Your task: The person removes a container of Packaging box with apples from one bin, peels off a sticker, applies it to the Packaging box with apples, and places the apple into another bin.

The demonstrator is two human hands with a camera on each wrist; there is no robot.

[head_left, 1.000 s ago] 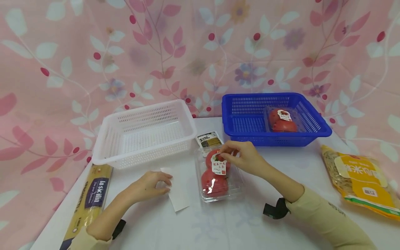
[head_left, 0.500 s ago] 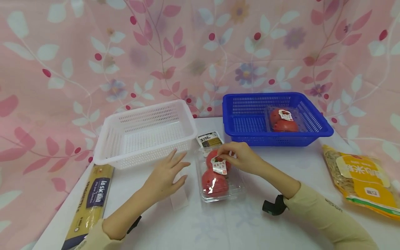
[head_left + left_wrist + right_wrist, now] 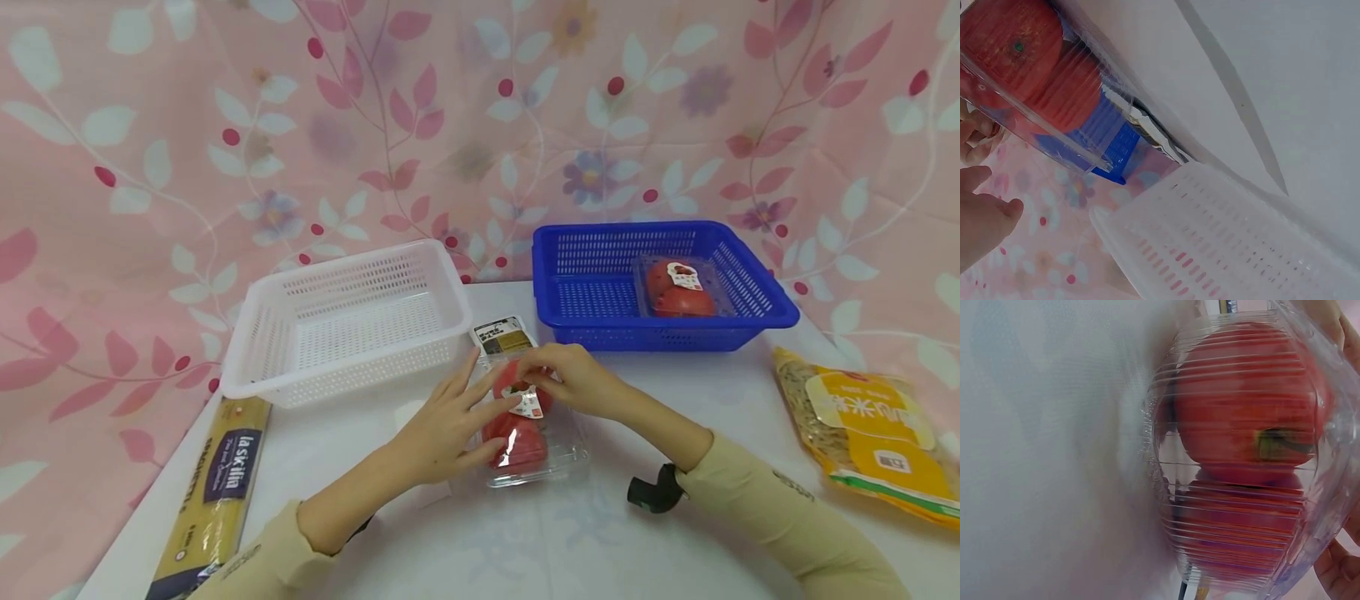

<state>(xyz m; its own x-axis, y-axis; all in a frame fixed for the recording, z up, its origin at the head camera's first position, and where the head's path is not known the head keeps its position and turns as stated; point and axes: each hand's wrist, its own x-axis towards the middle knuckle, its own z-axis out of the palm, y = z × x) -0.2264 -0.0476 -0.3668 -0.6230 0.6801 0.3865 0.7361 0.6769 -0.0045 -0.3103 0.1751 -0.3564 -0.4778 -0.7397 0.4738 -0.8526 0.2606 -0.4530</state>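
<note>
A clear plastic box [image 3: 551, 450] of round red fruits lies on the table in the head view. On its lid is a white sticker label [image 3: 528, 406] with a red fruit picture, partly covered by fingers. My right hand [image 3: 573, 379] pinches the upper edge of this label between thumb and fingers. Spread over the box's left side is my left hand [image 3: 446, 433], its fingertips close to the label. The fruits [image 3: 1244, 394] show large through the ribbed wall in the right wrist view. Beneath my left hand, a white paper strip [image 3: 408, 412] is mostly hidden.
Behind the hands stand a white basket [image 3: 337, 382] on the left and a blue basket [image 3: 645, 337] on the right, with a similar fruit box [image 3: 682, 292] inside. A small packet [image 3: 504, 336] lies between them. Spaghetti [image 3: 210, 492] lies left, a yellow grain bag [image 3: 873, 433] right.
My left hand has lifted from the white paper strip and moved right to the box, spreading its fingers. My right hand stays at the label, shifting only slightly.
</note>
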